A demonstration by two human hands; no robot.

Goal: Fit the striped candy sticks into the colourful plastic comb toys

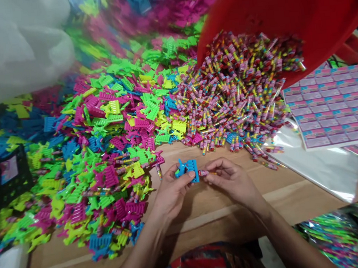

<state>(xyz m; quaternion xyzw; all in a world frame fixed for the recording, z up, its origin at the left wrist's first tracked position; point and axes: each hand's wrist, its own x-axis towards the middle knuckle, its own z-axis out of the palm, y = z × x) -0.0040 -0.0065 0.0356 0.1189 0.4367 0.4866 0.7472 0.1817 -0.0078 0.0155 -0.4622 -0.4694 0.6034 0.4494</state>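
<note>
A: What does your grip show?

B: Your left hand (175,190) pinches a blue ribbed plastic piece (192,166), thumb across its face. Your right hand (228,173) grasps, between thumb and fingertips, a slim pink-labelled stick in clear wrapping (204,172). The two meet above the light wooden tabletop (214,228), at the piece's right edge; whether the stick has entered a slot cannot be told.

A: What could fail there?

B: Pressure at a slant might bend your stick or crease its wrapping; too firm a left thumb might flex the plastic.

A: And farther out?

B: On your left, a loose heap of green, magenta, yellow and blue plastic pieces (105,159) could slide if your arm brushed it. Ahead and right, a mound of pink-labelled wrapped sticks (232,90) spreads from a tilted red bowl (281,8); a knock could loosen more. Beyond your right hand, pink-and-blue printed label sheets (336,104) overlap a glossy translucent plastic sheet (326,165), whose slickness might let them shift.
</note>
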